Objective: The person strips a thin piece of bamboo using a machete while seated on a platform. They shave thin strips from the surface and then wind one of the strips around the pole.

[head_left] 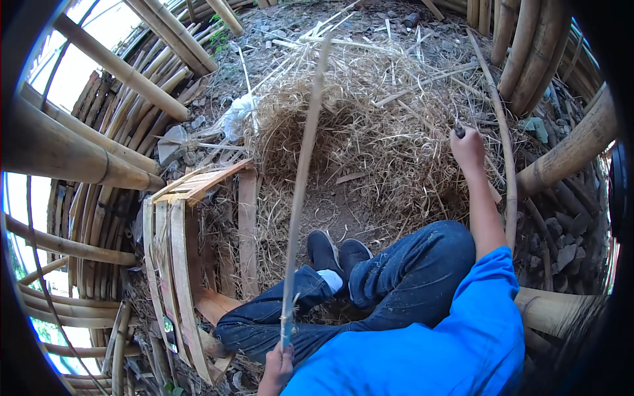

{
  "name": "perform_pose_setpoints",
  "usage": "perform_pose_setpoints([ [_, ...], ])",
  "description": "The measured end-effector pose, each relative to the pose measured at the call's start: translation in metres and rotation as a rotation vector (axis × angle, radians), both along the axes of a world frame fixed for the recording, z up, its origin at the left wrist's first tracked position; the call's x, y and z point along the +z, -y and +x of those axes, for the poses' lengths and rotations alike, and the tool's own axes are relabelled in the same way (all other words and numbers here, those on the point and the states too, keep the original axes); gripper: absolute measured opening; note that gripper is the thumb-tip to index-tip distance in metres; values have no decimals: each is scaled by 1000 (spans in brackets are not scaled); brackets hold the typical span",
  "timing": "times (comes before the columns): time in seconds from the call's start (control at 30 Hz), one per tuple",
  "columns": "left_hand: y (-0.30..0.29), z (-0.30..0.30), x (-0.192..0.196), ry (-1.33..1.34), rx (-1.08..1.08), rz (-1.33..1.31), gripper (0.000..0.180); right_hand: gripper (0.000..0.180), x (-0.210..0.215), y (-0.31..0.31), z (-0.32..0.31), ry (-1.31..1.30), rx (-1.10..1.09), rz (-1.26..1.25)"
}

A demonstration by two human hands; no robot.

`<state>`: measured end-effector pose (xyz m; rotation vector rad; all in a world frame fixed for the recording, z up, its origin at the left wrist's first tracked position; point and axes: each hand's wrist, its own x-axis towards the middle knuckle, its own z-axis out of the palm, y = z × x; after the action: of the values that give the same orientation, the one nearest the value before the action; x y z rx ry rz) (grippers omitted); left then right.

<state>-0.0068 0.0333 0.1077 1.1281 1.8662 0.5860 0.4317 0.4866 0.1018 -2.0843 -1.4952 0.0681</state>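
My left hand [279, 363], low in the head view near my lap, is closed around the lower end of a long bamboo strip [306, 158]. The strip stands up across the middle of the view, with a few loose fibres near its lower end. Stretched out to the right, my right hand [467, 150] grips the dark handle of a knife [460, 132]. Its thin blade points away from me and is hard to make out against the shavings. The knife is well apart from the strip. A large heap of curly bamboo shavings [396, 152] lies in front of me.
A slatted wooden crate [178, 264] lies by my left leg. Thick bamboo poles [59, 145] surround me left and right. One long thin pole [498, 125] lies right of the heap. A white plastic bag [238, 119] sits at its left edge. Stones [564, 244] lie at far right.
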Motion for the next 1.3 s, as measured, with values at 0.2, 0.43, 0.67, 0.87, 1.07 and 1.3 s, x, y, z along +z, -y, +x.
perform_pose_setpoints([
  [0.2,-21,0,6,62,12,140,19,25,62,26,-67,-164,329,161],
  [0.43,-11,13,1,99,-240,-1,9,17,105,116,-69,-185,450,175],
  [0.67,-4,-6,-7,238,-553,-84,10,13,105,196,-8,-33,152,-34],
  [0.87,39,-46,-43,-1,-642,-124,25,16,87,224,14,41,99,-106],
  [1.07,32,-24,-28,56,-572,-221,15,16,79,213,22,62,33,-95],
  [1.3,34,-9,-20,33,-490,-335,21,17,85,190,29,170,-10,-135],
])
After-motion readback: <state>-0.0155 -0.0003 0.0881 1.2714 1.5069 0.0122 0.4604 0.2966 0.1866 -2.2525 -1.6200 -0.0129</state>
